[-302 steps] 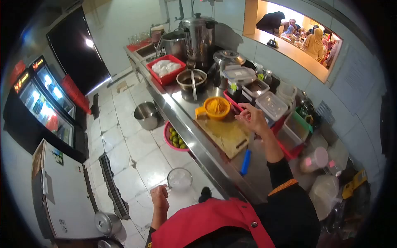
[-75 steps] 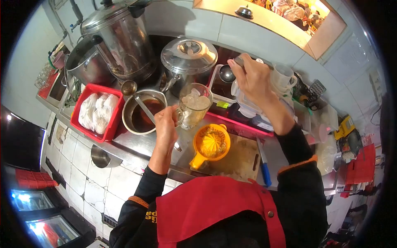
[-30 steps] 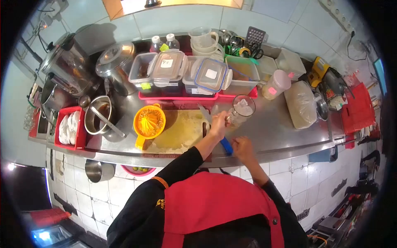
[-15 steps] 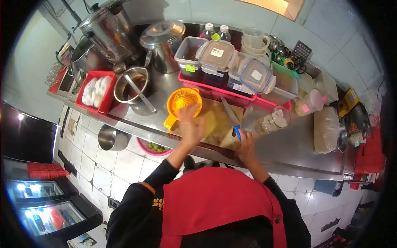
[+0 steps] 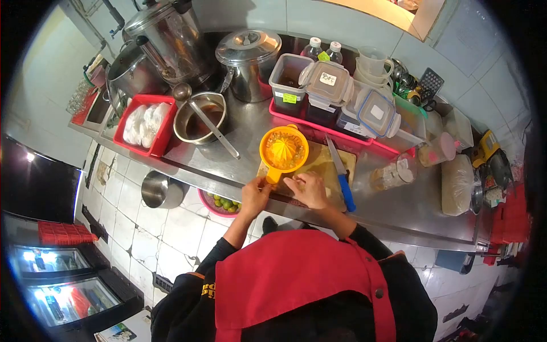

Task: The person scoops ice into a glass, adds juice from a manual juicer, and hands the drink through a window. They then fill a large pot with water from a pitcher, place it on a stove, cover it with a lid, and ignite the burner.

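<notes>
An orange citrus juicer (image 5: 284,149) rests at the left part of a worn cutting board (image 5: 319,165), its handle toward me. My left hand (image 5: 255,196) is at the handle's left side, fingers bent around its end. Just right of the handle is my right hand (image 5: 309,190), thumb and fingers partly spread over the board's front edge; nothing shows in it. A knife with a blue handle (image 5: 346,192) lies on the right side of the board, clear of both hands.
Behind the board, lidded containers (image 5: 327,82) stand in a pink tray (image 5: 279,114). To the left are a pot of dark liquid (image 5: 196,122) with a ladle (image 5: 213,128) and a red basket (image 5: 162,132). A jar (image 5: 393,174) stands right. Green fruit (image 5: 226,203) sits below the counter edge.
My right hand has let go of the knife and moved left toward the juicer. My left hand has come down from the juicer's bowl to its handle. The view has shifted slightly.
</notes>
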`<act>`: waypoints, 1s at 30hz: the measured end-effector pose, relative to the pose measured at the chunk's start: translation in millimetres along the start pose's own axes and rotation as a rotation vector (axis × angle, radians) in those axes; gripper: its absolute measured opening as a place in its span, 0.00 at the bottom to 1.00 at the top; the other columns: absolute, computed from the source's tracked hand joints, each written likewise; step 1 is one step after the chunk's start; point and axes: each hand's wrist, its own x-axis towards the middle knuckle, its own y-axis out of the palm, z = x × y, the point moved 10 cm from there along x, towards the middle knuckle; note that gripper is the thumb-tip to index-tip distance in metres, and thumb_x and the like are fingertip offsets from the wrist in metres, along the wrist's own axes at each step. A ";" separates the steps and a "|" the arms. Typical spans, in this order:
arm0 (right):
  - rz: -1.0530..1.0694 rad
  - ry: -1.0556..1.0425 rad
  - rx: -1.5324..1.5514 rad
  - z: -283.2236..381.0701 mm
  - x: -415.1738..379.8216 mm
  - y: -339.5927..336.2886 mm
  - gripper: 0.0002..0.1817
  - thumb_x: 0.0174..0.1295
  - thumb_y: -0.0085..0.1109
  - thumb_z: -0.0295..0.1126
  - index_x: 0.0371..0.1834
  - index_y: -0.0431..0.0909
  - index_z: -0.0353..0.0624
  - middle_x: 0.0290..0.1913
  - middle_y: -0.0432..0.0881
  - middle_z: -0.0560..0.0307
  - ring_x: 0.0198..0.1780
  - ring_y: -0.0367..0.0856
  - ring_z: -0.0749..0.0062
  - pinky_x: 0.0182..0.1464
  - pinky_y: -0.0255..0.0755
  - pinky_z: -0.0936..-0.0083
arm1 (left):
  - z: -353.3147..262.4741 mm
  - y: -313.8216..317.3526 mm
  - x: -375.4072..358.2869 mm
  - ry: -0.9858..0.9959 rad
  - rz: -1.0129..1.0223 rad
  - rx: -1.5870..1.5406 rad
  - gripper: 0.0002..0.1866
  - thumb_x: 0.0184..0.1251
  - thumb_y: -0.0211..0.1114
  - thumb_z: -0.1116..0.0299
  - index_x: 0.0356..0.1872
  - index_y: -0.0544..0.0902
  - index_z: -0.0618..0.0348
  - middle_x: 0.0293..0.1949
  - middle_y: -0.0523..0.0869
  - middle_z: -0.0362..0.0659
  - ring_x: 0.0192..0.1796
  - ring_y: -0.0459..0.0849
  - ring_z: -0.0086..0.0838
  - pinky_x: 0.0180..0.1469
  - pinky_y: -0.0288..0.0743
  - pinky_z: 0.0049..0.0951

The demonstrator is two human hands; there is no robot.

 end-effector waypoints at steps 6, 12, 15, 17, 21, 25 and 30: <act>0.211 0.347 -0.026 -27.2 -1.3 41.2 0.28 0.41 0.59 0.57 0.15 0.76 0.36 0.16 0.75 0.44 0.22 0.76 0.53 0.27 0.69 0.64 | -14.5 27.8 -8.6 -0.029 0.106 -0.030 0.11 0.50 0.60 0.67 0.32 0.77 0.65 0.26 0.81 0.50 0.30 0.81 0.37 0.32 0.72 0.30; 0.139 0.313 0.010 -39.2 -5.3 37.7 0.25 0.43 0.60 0.51 0.22 0.76 0.34 0.18 0.76 0.44 0.21 0.77 0.58 0.26 0.69 0.67 | -6.1 36.1 -3.9 -0.041 0.174 -0.033 0.12 0.49 0.62 0.67 0.33 0.78 0.63 0.25 0.81 0.47 0.27 0.80 0.29 0.32 0.71 0.26; 0.184 0.567 0.341 -71.2 -19.4 42.0 0.20 0.46 0.60 0.45 0.28 0.74 0.35 0.19 0.77 0.50 0.20 0.76 0.68 0.24 0.69 0.72 | -6.6 33.9 -2.2 0.006 0.156 -0.046 0.11 0.50 0.62 0.67 0.32 0.77 0.64 0.23 0.80 0.46 0.26 0.78 0.26 0.30 0.70 0.25; 0.206 0.654 0.520 -76.9 -23.5 39.5 0.18 0.51 0.56 0.43 0.32 0.71 0.38 0.18 0.74 0.54 0.18 0.72 0.74 0.22 0.67 0.77 | -8.7 33.6 -0.1 -0.040 0.189 -0.025 0.11 0.50 0.62 0.66 0.31 0.77 0.64 0.22 0.80 0.45 0.25 0.77 0.24 0.29 0.69 0.24; 0.255 0.837 0.888 -75.8 -28.7 42.7 0.11 0.62 0.43 0.40 0.37 0.64 0.44 0.18 0.70 0.62 0.15 0.63 0.85 0.17 0.60 0.87 | 2.9 46.9 9.3 -0.006 0.153 -0.136 0.14 0.49 0.64 0.61 0.23 0.75 0.64 0.16 0.75 0.45 0.20 0.75 0.27 0.24 0.67 0.27; 0.249 0.773 0.947 -81.0 -24.6 40.8 0.11 0.63 0.42 0.40 0.36 0.64 0.44 0.16 0.67 0.64 0.14 0.61 0.85 0.17 0.56 0.87 | -8.5 47.8 11.2 -0.047 0.190 -0.107 0.12 0.51 0.63 0.63 0.25 0.75 0.64 0.17 0.76 0.42 0.20 0.74 0.24 0.23 0.67 0.24; 0.195 0.736 0.923 -82.2 -19.1 32.7 0.11 0.63 0.42 0.41 0.36 0.65 0.44 0.14 0.62 0.66 0.15 0.59 0.85 0.18 0.54 0.89 | 6.6 70.1 3.5 -0.310 0.329 -0.601 0.07 0.57 0.58 0.70 0.31 0.73 0.63 0.23 0.77 0.38 0.22 0.73 0.18 0.22 0.66 0.18</act>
